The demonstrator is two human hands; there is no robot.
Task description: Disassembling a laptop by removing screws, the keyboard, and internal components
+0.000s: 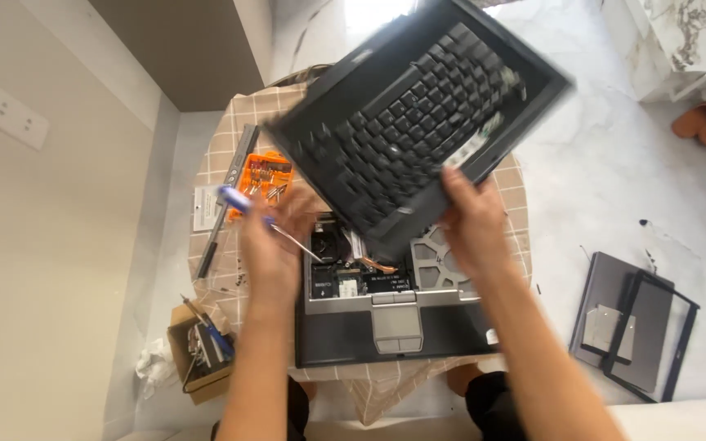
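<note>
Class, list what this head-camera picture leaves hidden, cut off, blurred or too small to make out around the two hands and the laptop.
- Keyboard panel: motion-blurred, key legends unreadable; top corner cut by the frame edge.
- Laptop base: rear half hidden behind the keyboard panel and both hands.
- Left hand: blurred; its grip on the screwdriver is unclear.
- Right hand: fingertips hidden behind the panel's edge.
- Orange bit case: contents too small to tell.

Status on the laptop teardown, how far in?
Done: keyboard is off the laptop base, internals exposed; screen bezel lies on the floor. In hand: right hand lifts the keyboard; left hand holds a screwdriver. Left: palm rest and boards are not yet removed.
</note>
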